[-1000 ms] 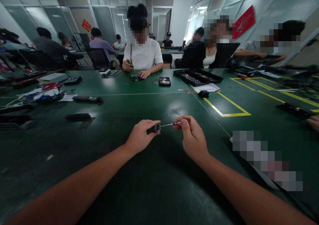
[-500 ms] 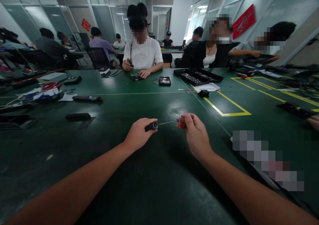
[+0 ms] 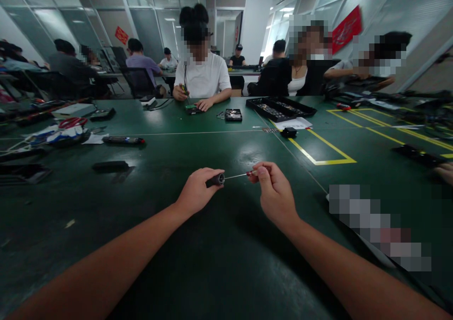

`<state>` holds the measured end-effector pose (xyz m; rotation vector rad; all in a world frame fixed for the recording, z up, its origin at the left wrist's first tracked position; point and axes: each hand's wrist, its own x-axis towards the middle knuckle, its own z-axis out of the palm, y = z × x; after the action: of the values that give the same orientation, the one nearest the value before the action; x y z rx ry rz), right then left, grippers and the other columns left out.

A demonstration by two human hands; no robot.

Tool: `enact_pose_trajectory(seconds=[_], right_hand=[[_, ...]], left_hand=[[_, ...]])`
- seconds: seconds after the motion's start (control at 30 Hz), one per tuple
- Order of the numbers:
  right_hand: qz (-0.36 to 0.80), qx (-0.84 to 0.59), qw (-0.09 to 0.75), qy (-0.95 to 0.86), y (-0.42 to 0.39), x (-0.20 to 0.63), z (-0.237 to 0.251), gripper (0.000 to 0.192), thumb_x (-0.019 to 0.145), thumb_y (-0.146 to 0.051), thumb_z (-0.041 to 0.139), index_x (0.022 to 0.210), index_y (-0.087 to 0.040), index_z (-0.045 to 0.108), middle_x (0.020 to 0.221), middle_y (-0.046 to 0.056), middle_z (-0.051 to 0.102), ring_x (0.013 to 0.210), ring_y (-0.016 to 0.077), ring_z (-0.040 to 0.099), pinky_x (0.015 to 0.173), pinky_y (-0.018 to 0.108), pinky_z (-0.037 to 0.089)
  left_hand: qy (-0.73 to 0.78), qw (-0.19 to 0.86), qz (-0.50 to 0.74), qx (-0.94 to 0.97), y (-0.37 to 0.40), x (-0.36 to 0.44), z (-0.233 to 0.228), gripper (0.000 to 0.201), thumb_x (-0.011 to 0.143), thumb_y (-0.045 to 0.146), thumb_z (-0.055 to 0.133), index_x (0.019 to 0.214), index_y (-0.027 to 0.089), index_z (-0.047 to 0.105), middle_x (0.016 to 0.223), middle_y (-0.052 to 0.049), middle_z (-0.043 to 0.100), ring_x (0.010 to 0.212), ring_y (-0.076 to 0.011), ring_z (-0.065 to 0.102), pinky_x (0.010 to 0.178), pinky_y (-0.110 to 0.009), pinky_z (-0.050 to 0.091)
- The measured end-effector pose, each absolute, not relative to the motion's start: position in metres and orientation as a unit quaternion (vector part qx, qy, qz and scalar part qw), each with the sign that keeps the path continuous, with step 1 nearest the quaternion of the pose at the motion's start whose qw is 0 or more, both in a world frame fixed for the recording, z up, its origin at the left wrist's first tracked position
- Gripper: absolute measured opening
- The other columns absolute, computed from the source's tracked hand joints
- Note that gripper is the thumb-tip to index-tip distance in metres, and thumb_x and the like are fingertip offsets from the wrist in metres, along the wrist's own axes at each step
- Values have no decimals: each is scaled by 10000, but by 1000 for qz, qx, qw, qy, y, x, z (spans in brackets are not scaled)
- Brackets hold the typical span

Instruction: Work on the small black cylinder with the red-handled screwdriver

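Observation:
My left hand [image 3: 193, 191] is closed around a short black cylinder [image 3: 213, 181], whose round end with a light ring faces right and toward me. In my right hand [image 3: 279, 195] is a small screwdriver [image 3: 236, 176] with a reddish handle, pinched between thumb and fingers. Its thin metal shaft points left, and the tip meets the cylinder's round end. Whether the tip sits inside or only touches it, I cannot tell. Both hands are held over the green table [image 3: 212, 258], and fingers hide most of the handle.
A black bar-shaped piece [image 3: 110, 166] and a dark pen-like tool [image 3: 123, 140] lie to the left. Farther back are a black parts tray [image 3: 281, 108] and a small black block [image 3: 289, 132]. Across the table, a person in white [image 3: 203, 77] works on a green board.
My right hand has turned the screwdriver a little; its handle and shaft show more clearly now. My left hand and the cylinder stay almost still.

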<state>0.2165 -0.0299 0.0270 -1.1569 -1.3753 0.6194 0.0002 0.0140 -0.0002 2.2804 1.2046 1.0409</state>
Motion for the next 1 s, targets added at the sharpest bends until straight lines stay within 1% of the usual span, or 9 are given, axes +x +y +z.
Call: enact_pose_trajectory(seconds=[0.33,0.47,0.67,1.0], right_hand=[[262,-509,566,-593,-28,218,27,252,1020,-430,470,998,-222,610,834,28,676,774,192,637,735,357,492],[248,-517,566,-593,-28,219,26,259,1020,-434,467,981,-222,610,814,28,671,766,195,636,726,357,487],[245,-527,558,-593,-27,219,26,270,1020,-444,463,976,-223,610,824,28,672,769,198,635,728,358,482],[243,-549,535,-594,-23,221,25,280,1015,-448,454,974,-215,604,815,36,677,766,210,638,736,368,476]], left_hand=[[439,195,371,795,12,0,1,406,837,154,770,1225,252,701,1171,-26,708,1095,-196,650,985,-384,515],[451,197,378,784,12,0,3,391,836,145,766,1212,236,706,1170,-36,710,1105,-201,650,1004,-393,507],[463,195,375,779,11,2,5,397,826,110,766,1203,218,709,1158,-44,715,1097,-200,656,1008,-389,508],[462,192,373,782,13,1,6,404,824,123,771,1208,227,703,1149,-41,714,1084,-200,658,1003,-393,516]])
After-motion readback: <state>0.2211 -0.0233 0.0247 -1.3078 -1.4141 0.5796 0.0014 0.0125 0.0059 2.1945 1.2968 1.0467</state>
